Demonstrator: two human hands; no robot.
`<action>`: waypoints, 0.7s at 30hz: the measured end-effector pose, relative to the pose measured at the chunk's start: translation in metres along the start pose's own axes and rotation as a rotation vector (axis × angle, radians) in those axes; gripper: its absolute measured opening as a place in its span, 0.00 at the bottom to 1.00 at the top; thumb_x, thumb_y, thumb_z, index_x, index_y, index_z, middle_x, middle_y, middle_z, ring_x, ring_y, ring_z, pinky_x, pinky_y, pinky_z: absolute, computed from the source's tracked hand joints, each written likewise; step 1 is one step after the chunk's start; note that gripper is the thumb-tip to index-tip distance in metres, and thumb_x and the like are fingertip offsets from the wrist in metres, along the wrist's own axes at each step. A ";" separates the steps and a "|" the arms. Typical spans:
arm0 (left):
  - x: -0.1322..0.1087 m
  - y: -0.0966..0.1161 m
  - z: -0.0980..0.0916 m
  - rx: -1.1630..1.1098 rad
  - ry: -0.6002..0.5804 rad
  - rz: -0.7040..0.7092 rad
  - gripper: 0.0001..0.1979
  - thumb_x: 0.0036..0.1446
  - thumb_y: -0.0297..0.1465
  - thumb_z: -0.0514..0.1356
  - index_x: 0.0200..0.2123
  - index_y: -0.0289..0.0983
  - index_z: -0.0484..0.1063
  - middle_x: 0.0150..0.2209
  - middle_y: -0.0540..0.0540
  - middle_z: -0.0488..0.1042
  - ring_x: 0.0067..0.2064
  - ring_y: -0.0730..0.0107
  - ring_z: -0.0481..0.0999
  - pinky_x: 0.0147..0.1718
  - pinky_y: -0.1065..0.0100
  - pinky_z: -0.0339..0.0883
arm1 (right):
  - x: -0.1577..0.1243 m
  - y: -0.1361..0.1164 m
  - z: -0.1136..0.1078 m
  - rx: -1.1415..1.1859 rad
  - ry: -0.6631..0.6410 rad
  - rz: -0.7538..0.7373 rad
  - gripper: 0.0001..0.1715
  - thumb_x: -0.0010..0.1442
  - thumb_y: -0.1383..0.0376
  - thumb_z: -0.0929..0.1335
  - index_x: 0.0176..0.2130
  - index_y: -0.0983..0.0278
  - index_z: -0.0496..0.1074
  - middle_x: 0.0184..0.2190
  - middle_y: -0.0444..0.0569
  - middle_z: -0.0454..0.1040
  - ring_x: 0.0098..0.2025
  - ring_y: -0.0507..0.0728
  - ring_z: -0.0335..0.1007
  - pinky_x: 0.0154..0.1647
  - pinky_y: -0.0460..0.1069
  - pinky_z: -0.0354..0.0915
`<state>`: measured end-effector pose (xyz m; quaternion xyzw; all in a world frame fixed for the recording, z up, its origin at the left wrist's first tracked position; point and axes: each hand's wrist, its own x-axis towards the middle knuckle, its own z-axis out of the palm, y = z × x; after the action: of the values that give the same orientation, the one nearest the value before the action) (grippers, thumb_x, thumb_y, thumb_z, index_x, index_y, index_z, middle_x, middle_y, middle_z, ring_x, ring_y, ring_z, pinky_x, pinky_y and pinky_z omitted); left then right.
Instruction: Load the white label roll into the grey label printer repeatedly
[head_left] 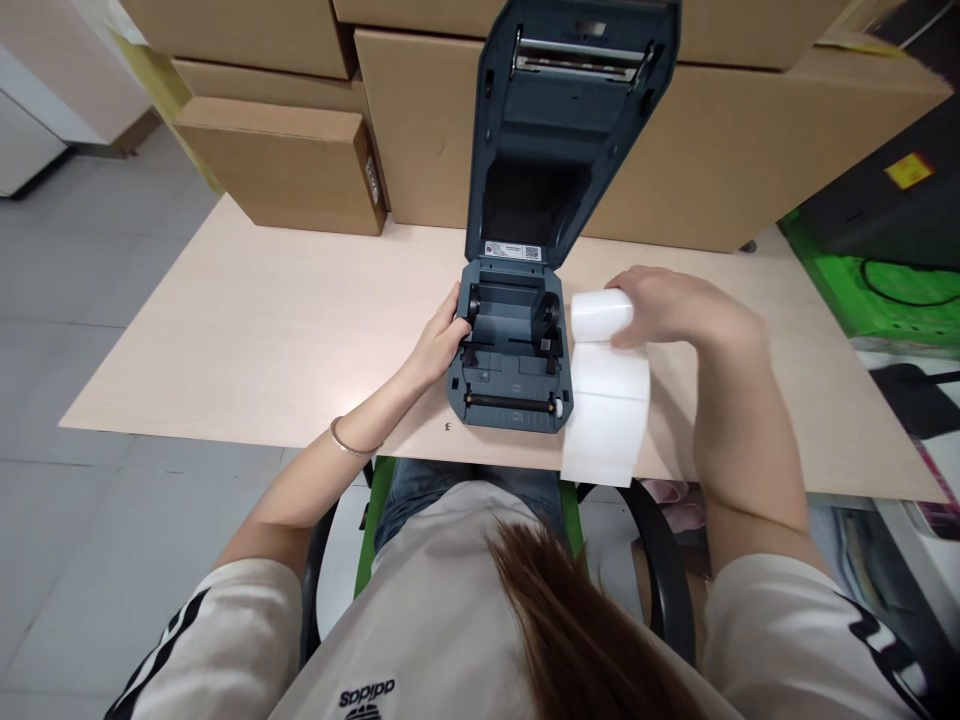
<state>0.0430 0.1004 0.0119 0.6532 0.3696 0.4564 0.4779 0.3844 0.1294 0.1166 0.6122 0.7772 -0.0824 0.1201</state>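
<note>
- The label strip point(606, 425), nearer than the right hand point(660, 303), overhangs the edge of the tabletop point(300, 310).
- The left hand point(439, 340) clasps the printer's point(517, 372) side; right of it, the bay contains black roll holders point(550, 312).
- The right hand (slightly blurred) grips the label roll point(598, 314) beside the printer.
- Beyond both hands, the raised lid point(559, 140) blocks some cardboard boxes point(424, 130).
</note>
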 end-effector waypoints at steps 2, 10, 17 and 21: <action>-0.001 0.001 0.001 0.001 0.015 -0.016 0.41 0.58 0.33 0.56 0.76 0.42 0.62 0.80 0.50 0.60 0.83 0.52 0.52 0.83 0.55 0.45 | -0.022 0.013 -0.013 0.051 -0.058 -0.018 0.40 0.44 0.52 0.79 0.56 0.59 0.78 0.51 0.55 0.81 0.46 0.65 0.78 0.44 0.57 0.70; -0.002 0.000 0.002 -0.019 0.023 -0.043 0.41 0.58 0.31 0.55 0.76 0.44 0.61 0.81 0.51 0.59 0.84 0.54 0.52 0.83 0.55 0.44 | -0.055 -0.036 -0.051 0.323 0.044 -0.342 0.45 0.42 0.42 0.80 0.56 0.55 0.76 0.53 0.51 0.81 0.49 0.67 0.78 0.48 0.60 0.74; -0.005 0.002 0.001 0.008 0.019 -0.102 0.41 0.62 0.31 0.55 0.78 0.41 0.56 0.83 0.47 0.53 0.84 0.50 0.49 0.83 0.52 0.43 | -0.017 -0.109 -0.041 0.228 0.178 -0.237 0.46 0.45 0.51 0.79 0.62 0.60 0.74 0.56 0.54 0.79 0.54 0.69 0.78 0.49 0.58 0.72; -0.006 -0.004 -0.001 0.003 0.029 -0.170 0.43 0.62 0.31 0.54 0.81 0.39 0.50 0.84 0.47 0.48 0.85 0.53 0.45 0.84 0.53 0.39 | 0.001 -0.116 -0.029 0.131 0.170 -0.253 0.45 0.48 0.55 0.78 0.62 0.66 0.76 0.57 0.56 0.80 0.64 0.72 0.73 0.66 0.62 0.68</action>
<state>0.0403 0.0960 0.0065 0.6136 0.4313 0.4229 0.5086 0.2694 0.1110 0.1415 0.5207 0.8484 -0.0953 0.0025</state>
